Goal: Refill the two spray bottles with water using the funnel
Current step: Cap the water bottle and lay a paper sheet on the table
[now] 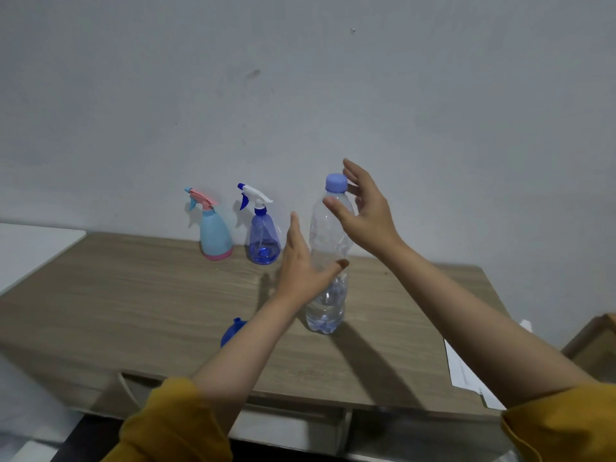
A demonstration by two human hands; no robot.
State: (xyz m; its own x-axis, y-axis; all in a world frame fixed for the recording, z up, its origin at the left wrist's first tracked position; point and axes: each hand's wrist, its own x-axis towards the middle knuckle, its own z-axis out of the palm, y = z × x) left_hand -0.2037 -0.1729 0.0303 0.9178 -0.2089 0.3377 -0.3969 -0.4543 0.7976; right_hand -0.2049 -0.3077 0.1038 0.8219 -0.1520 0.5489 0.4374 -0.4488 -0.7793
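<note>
A tall clear water bottle [328, 261] with a pale blue cap stands upright on the wooden table [133, 295], with only a little water at its bottom. My left hand [301, 261] is spread open beside its middle, thumb close to the bottle's front. My right hand [363, 208] hovers open beside the cap and neck, fingers straight. Two spray bottles stand against the wall: a light blue one with a pink base [213, 231] and a translucent blue one with a white trigger [263, 235]. A blue funnel [231, 331] lies on the table, partly hidden behind my left forearm.
White papers [466, 371] lie at the table's right edge. A brown box [596, 345] sits to the right of the table. A white surface [33, 248] adjoins the table's far left. A grey wall stands right behind the spray bottles.
</note>
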